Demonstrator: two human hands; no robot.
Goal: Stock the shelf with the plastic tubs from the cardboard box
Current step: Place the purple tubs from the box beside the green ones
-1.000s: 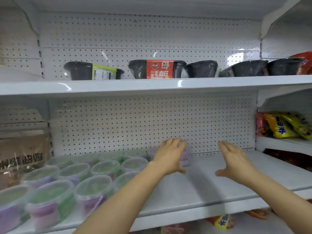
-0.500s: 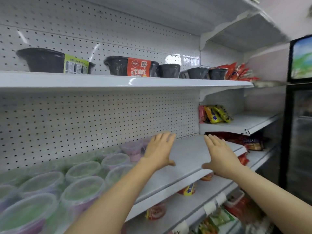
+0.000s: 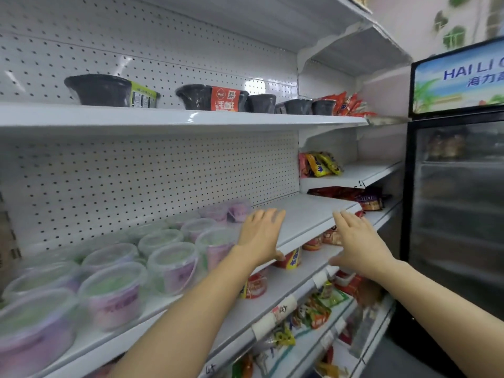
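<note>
The left hand (image 3: pixel 260 236) has let go of the last purple tub (image 3: pixel 238 211) and pulled back from it. Both hands now hang flat over the shelf (image 3: pixel 308 216), and the right hand (image 3: pixel 360 241) has moved past its edge.

head cam, close, facing shelf (image 3: pixel 308 214) obliquely

The fridge header sign (image 3: pixel 461 77) at right reads "HAI LI" in blue Latin caps, cut off by the frame edge, w/ blue Chinese chars "海力" below, also cut off. On the upper shelf, the red sleeve (image 3: pixel 225 99) round a black bowl carries white chars "毛血旺". A yellow pack (image 3: pixel 294 261) under the tub shelf shows blue chars, too blurred to read. Purple tub labels (image 3: pixel 120 305) also smeared, unreadable. Handwritten price tag (image 3: pixel 283 309) on a lower shelf edge: illegible.
</note>
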